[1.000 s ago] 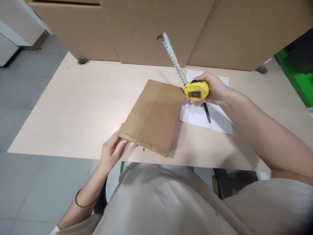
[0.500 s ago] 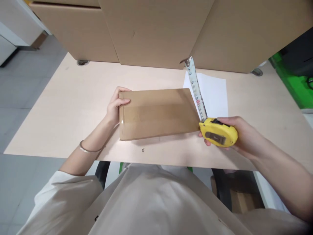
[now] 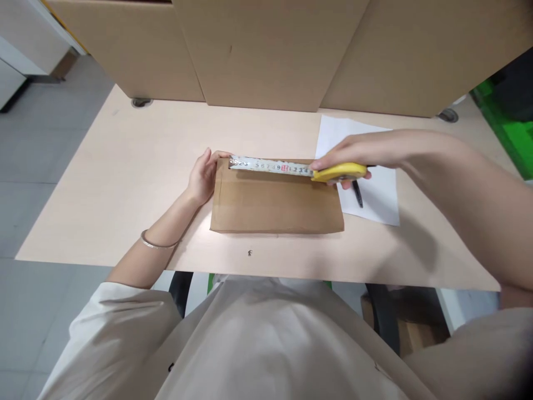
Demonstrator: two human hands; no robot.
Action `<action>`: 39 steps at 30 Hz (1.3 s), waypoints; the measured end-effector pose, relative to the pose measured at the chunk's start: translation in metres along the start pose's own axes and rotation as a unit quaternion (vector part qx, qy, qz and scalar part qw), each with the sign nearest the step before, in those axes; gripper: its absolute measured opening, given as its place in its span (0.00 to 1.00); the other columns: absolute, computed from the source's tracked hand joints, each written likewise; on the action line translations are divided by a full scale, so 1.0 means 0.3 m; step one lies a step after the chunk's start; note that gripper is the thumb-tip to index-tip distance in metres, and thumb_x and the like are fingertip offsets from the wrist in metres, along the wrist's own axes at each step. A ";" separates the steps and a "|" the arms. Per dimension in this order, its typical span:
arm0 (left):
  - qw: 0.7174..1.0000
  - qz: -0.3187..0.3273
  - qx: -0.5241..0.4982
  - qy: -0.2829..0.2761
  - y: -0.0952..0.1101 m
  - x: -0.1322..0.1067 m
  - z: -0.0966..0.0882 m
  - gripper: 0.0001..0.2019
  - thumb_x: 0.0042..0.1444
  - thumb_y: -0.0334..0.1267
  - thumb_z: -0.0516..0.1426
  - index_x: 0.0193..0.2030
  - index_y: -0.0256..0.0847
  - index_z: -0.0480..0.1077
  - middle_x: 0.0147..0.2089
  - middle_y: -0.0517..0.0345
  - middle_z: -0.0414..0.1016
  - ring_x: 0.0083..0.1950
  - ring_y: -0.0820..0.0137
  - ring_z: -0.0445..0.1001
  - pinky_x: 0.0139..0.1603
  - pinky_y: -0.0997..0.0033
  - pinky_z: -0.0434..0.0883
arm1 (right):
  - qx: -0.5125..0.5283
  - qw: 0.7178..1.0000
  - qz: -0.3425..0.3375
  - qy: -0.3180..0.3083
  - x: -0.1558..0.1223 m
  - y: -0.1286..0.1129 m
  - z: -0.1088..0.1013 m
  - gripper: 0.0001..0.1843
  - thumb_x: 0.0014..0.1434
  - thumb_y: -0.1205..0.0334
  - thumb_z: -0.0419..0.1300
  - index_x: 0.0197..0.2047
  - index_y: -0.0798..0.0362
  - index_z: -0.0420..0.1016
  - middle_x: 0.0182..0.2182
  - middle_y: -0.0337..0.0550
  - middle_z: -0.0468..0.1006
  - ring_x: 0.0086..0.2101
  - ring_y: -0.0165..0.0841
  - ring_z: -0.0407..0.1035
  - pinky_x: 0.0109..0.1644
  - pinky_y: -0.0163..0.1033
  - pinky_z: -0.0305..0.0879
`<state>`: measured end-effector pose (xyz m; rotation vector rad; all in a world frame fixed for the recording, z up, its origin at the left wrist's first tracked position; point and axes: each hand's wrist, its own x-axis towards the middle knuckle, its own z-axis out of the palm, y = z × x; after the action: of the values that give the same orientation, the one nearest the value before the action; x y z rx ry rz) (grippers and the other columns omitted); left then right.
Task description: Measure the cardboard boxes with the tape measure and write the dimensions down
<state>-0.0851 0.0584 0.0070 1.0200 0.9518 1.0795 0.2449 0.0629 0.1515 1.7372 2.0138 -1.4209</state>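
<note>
A brown cardboard box (image 3: 275, 205) lies flat on the desk in front of me. My left hand (image 3: 204, 175) grips its left end, the fingers bent around the far left corner. In my right hand (image 3: 345, 158) is a yellow tape measure (image 3: 341, 172), held above the box's far right corner. Its white blade (image 3: 270, 165) is pulled out to the left along the box's far edge, numbers facing up. The metal hook at the blade's end is close to the far left corner; whether it touches the box I cannot tell.
A sheet of white paper (image 3: 375, 205) lies right of the box, with a black pen (image 3: 357, 194) on it. Large cardboard boxes (image 3: 266, 55) line the desk's far side. A small dark mark (image 3: 250, 253) shows on the desk (image 3: 125, 222) near its front edge.
My right hand has swung the tape measure up and left, turning its blade from pointing away to lying across the box's far edge. The box now rests squarer on the desk, uncovering the pen.
</note>
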 end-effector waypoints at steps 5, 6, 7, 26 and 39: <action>0.999 0.034 0.010 0.000 -0.016 -0.006 -0.029 0.24 0.61 0.63 0.58 0.40 0.42 0.77 0.43 0.51 0.85 0.58 0.51 0.82 0.59 0.52 0.77 | -0.062 0.997 0.018 -0.050 0.144 -0.085 -0.020 0.29 0.57 0.28 0.64 0.38 0.46 0.83 0.31 0.47 0.80 0.33 0.40 0.76 0.29 0.42 0.60; 0.999 0.038 0.016 0.006 -0.019 -0.005 -0.033 0.22 0.60 0.61 0.60 0.41 0.42 0.78 0.44 0.52 0.85 0.57 0.53 0.82 0.59 0.54 0.77 | -0.075 0.996 0.014 -0.045 0.164 -0.092 -0.023 0.28 0.56 0.28 0.64 0.38 0.46 0.83 0.31 0.47 0.80 0.32 0.41 0.76 0.28 0.42 0.60; 0.999 0.041 0.021 0.010 -0.021 -0.005 -0.036 0.20 0.59 0.58 0.62 0.42 0.42 0.79 0.45 0.53 0.85 0.55 0.55 0.82 0.59 0.55 0.77 | -0.087 0.995 0.009 -0.040 0.180 -0.097 -0.026 0.28 0.56 0.28 0.64 0.39 0.45 0.84 0.32 0.47 0.81 0.32 0.41 0.77 0.28 0.43 0.61; 0.997 0.019 0.068 -0.044 0.004 0.010 -0.072 0.19 0.51 0.52 0.72 0.42 0.42 0.78 0.44 0.59 0.83 0.45 0.66 0.79 0.49 0.66 0.73 | -0.162 0.984 0.049 -0.056 0.135 -0.076 -0.042 0.30 0.73 0.39 0.50 0.39 0.55 0.81 0.30 0.49 0.79 0.30 0.35 0.72 0.32 0.41 0.61; 0.997 0.023 0.077 -0.012 0.003 0.011 -0.057 0.19 0.49 0.52 0.70 0.40 0.43 0.75 0.42 0.56 0.81 0.44 0.62 0.77 0.47 0.63 0.72 | -0.071 0.987 0.141 -0.002 0.071 0.180 -0.114 0.27 0.74 0.46 0.52 0.39 0.54 0.85 0.39 0.54 0.85 0.33 0.37 0.74 0.33 0.44 0.58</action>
<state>-0.1010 0.0648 0.0033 1.1846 1.0074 1.0414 0.2979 0.0961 0.1271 1.8649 1.7332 -1.1617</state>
